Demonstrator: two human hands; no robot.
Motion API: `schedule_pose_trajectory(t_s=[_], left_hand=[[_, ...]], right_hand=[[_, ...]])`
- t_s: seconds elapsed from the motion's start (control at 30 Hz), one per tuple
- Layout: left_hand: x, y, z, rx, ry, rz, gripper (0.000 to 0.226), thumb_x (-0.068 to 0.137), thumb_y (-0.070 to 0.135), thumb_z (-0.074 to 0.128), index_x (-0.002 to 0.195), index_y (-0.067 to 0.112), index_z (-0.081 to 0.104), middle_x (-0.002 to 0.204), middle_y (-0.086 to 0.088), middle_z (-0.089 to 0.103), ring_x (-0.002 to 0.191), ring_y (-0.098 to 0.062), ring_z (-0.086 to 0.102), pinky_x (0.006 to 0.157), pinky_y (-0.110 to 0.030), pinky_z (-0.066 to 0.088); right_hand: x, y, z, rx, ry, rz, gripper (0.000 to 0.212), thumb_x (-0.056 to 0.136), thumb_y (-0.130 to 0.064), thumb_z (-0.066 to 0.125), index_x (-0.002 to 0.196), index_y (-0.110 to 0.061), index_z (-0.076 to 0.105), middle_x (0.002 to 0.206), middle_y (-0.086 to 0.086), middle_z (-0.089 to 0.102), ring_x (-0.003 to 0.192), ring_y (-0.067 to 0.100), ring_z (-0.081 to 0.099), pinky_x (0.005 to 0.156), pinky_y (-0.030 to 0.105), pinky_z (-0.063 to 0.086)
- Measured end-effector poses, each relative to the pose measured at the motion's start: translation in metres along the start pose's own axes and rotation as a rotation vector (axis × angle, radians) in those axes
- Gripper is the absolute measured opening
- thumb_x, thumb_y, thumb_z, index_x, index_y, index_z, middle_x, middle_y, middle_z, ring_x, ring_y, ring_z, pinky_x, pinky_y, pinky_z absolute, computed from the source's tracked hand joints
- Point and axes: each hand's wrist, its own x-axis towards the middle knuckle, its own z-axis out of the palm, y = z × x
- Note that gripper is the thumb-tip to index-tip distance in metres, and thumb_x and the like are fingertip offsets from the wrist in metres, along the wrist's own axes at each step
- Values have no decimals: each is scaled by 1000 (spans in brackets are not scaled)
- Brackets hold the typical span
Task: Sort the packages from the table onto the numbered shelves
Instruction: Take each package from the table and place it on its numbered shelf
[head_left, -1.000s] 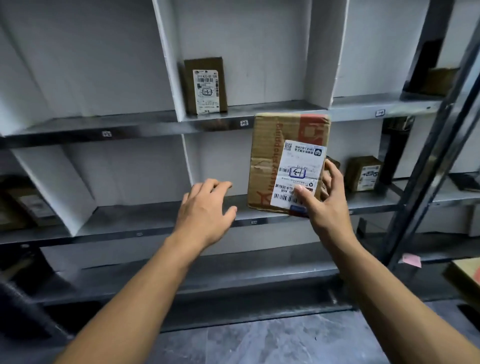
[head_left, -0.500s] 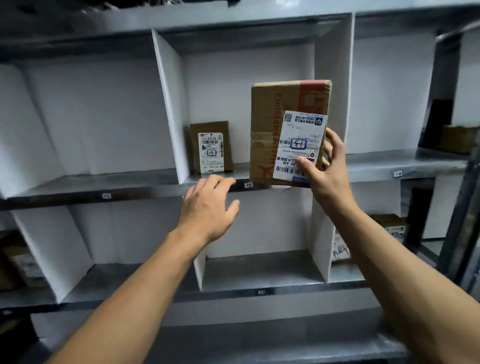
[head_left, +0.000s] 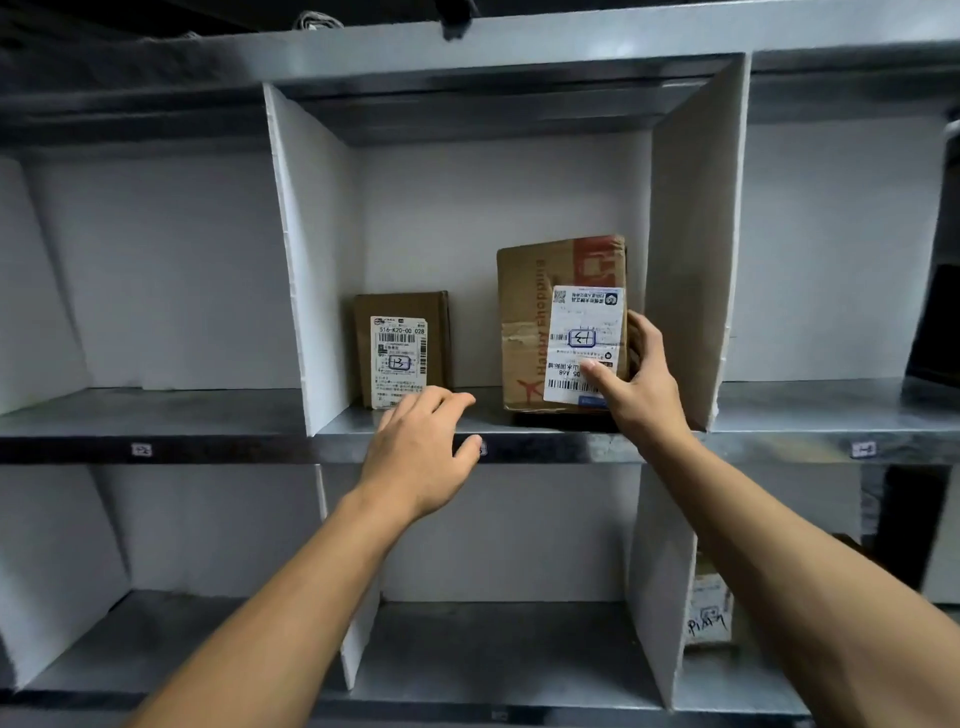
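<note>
- We are gripping a brown cardboard package (head_left: 530, 322) with our right hand (head_left: 644, 400). The thumb is pressing on the front of its white label (head_left: 584, 332) and the fingers are curling round its right side.
- The package is standing upright at the right of the middle compartment of the upper shelf (head_left: 208, 415), just beside the right divider (head_left: 696, 249). Its lower edge is sitting at the shelf surface, though we cannot tell whether its full weight is resting there.
- Our left hand (head_left: 421, 462) is hovering in front of the shelf's front edge with the fingers loosely spread, holding nothing. From this angle it is covering the bottom corner of the neighbouring parcel's label.
- A smaller package (head_left: 400, 312) is standing upright at the left of the same compartment, near the left divider (head_left: 311, 260) and apart from the one we are holding. Its label is facing us, showing a handwritten mark inside a blue box.
- A left tag (head_left: 141, 449) and a right tag (head_left: 863, 449) are showing on the shelf's dark front edge, both too blurred to read.
- One row down, a lower package (head_left: 709, 610) is peeking out from behind a white divider, with handwriting on its face.
</note>
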Motion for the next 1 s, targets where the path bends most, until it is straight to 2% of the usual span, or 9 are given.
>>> schedule_pose_trajectory(t_s=[0.1, 0.27, 0.4, 0.63, 0.77, 0.9, 1.0], left_hand=[[9, -3, 12, -4, -4, -8, 46, 92, 41, 53, 136, 26, 49, 129, 6, 51, 120, -17, 43, 104, -34, 35], [21, -4, 26, 2, -8, -6, 47, 93, 42, 51, 137, 26, 49, 130, 6, 51, 121, -16, 44, 104, -34, 35], [27, -6, 30, 3, -5, -6, 47, 93, 42, 51, 137, 26, 48, 132, 7, 51, 122, -16, 43, 104, -34, 35], [28, -15, 33, -17, 15, 0, 45, 92, 40, 54, 134, 25, 51, 128, 5, 53, 119, -17, 45, 103, -34, 35], [23, -19, 32, -29, 24, 14, 44, 91, 39, 55, 132, 24, 53, 125, 5, 54, 117, -17, 46, 102, -35, 36], [17, -20, 25, -38, 24, 36, 43, 92, 38, 54, 132, 23, 53, 126, 4, 54, 117, -18, 46, 102, -36, 37], [8, -23, 20, -55, 23, 53, 42, 92, 38, 54, 132, 23, 53, 126, 4, 55, 117, -17, 46, 102, -37, 37]], right_hand=[[10, 5, 2, -48, -50, -17, 78, 87, -28, 76, 148, -32, 27, 128, -16, 54, 114, 6, 56, 101, 38, 52], [30, 11, 8, -113, -115, 31, 88, 85, -23, 79, 150, -36, 21, 122, -15, 55, 106, 8, 57, 97, 41, 55], [40, 17, 13, -126, -114, 40, 85, 85, -19, 78, 148, -36, 24, 129, -10, 58, 104, 5, 54, 93, 38, 55], [49, 25, 17, -141, -102, 67, 81, 84, -19, 79, 142, -40, 27, 116, -16, 59, 104, 12, 63, 92, 46, 58], [44, 22, 17, -184, -85, 95, 80, 85, -19, 78, 145, -34, 27, 127, -5, 62, 112, 21, 64, 89, 38, 57], [30, 12, 19, -300, 34, 79, 77, 88, -27, 74, 150, -28, 29, 139, 10, 53, 126, 29, 54, 103, 43, 47], [3, 5, 23, -386, 134, -15, 58, 95, -28, 63, 147, -16, 40, 142, 14, 46, 130, 29, 46, 109, 37, 37]])
